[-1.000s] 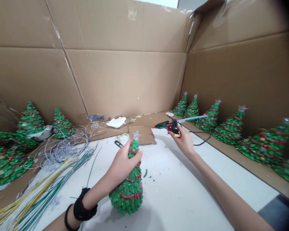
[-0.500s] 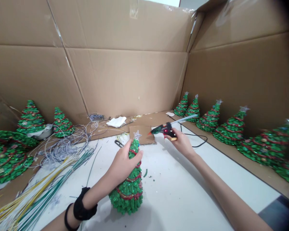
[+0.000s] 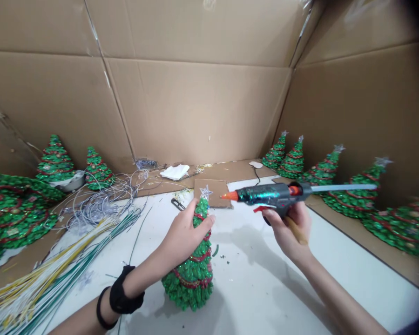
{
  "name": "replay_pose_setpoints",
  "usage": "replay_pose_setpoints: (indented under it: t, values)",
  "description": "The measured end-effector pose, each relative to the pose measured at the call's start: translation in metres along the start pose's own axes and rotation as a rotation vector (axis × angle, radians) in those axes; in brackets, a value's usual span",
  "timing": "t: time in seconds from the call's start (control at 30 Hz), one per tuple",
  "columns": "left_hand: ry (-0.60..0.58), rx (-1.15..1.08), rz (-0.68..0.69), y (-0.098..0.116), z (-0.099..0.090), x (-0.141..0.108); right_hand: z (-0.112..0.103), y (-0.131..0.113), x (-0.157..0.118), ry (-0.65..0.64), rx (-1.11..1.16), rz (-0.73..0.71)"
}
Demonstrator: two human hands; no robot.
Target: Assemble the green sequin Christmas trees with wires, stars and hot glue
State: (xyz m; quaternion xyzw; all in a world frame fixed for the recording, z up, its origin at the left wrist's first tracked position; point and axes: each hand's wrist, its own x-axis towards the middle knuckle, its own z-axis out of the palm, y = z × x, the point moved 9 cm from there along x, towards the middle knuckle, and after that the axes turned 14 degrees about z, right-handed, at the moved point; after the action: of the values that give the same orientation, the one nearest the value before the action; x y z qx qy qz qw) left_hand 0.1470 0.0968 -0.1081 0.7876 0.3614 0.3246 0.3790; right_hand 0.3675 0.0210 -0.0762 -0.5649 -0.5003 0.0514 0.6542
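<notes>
My left hand [image 3: 185, 232] is closed round the upper part of a small green Christmas tree [image 3: 192, 279] with red garlands, which stands upright on the white table top. A clear star [image 3: 206, 191] tops this tree, just above my fingers. In my right hand [image 3: 293, 230] is a black hot glue gun [image 3: 265, 195], held by its handle, with a pale glue stick [image 3: 342, 187] sticking out of its back. The orange nozzle points left toward the star, with a gap between them.
Several star-topped trees [image 3: 356, 184] line the right cardboard wall. Trees without visible stars [image 3: 56, 158] stand at the left. Yellow, white and green wires [image 3: 66, 260] and tangled clear strands [image 3: 97, 204] lie at left. Behind the tree are a cardboard piece [image 3: 216, 197] and white cloth [image 3: 175, 172].
My right hand has raised the glue gun nearer to the camera and turned it almost level. My left hand keeps its hold on the tree. The view has shifted slightly.
</notes>
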Motion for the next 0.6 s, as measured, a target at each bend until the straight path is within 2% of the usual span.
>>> replay_pose_setpoints:
  t: [0.1, 0.27, 0.4, 0.6]
  values:
    - [0.003, -0.022, -0.032, -0.004, 0.001, 0.0, -0.003, -0.027, -0.01, 0.024, -0.145, -0.156]
    - [0.02, -0.012, -0.02, -0.002, 0.001, -0.001, 0.014, -0.06, -0.018, -0.099, -0.286, -0.457]
    - [0.004, -0.03, -0.051, 0.0, 0.005, -0.004, 0.02, -0.062, -0.019, -0.134, -0.309, -0.502]
    - [0.023, -0.02, -0.079, 0.002, 0.005, -0.007, 0.017, -0.065, -0.017, -0.153, -0.319, -0.532]
